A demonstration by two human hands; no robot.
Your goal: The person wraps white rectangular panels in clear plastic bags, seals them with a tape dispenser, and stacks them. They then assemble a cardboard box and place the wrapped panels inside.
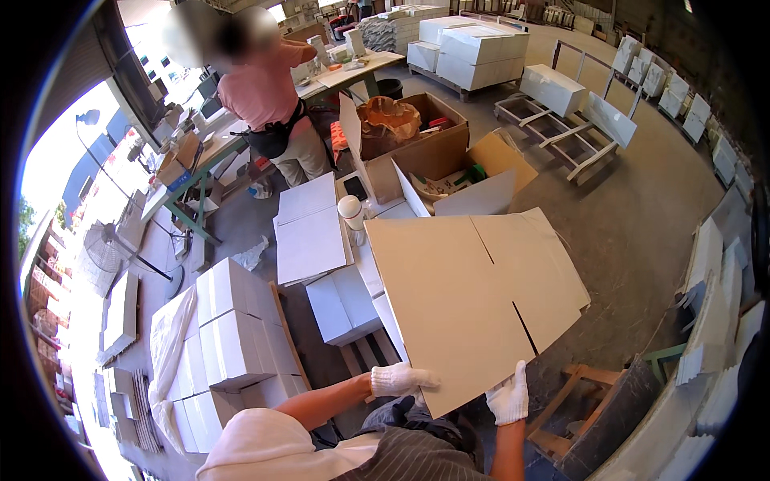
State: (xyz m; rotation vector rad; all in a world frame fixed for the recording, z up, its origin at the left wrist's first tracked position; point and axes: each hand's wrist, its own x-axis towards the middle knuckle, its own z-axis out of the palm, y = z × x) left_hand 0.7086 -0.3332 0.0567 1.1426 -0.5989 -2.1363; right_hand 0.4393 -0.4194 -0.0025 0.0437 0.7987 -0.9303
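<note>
So cardboard (449,297) pts. corner twd. wearer (417,454); long axis unclear.

The cardboard (473,297) spreads broadly ahead of the left hand (401,379) and right hand (508,395), blocking a straight reach to the open box (477,200) beyond. Left of it, cartons (309,224) and an upright bottle (350,210) crowd the way; only a narrow gap separates the cartons from the stack (241,333) farther left. On the right, a wide stretch of floor (626,272) leaves room toward the slabs (706,264), though a wooden frame (557,403) stands near the right hand.
</note>
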